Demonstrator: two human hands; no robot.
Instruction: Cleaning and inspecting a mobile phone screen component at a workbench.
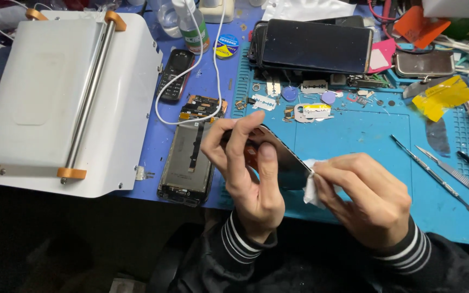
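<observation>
My left hand (pixel 248 171) grips a dark phone screen panel (pixel 289 163), tilted edge-on above the front of the blue work mat (pixel 354 135). My right hand (pixel 362 192) pinches a small white wipe (pixel 313 190) against the panel's right end. Both hands are close together, over the mat's near edge. The panel's far end is hidden behind my left fingers.
An opened phone body (pixel 187 163) lies left of my hands. A white machine with a metal roller (pixel 66 92) fills the left. Stacked phones (pixel 313 46) sit at the back, small parts (pixel 305 103) mid-mat, metal pry tools (pixel 441 173) on the right, a black keypad phone (pixel 175 73) with a white cable.
</observation>
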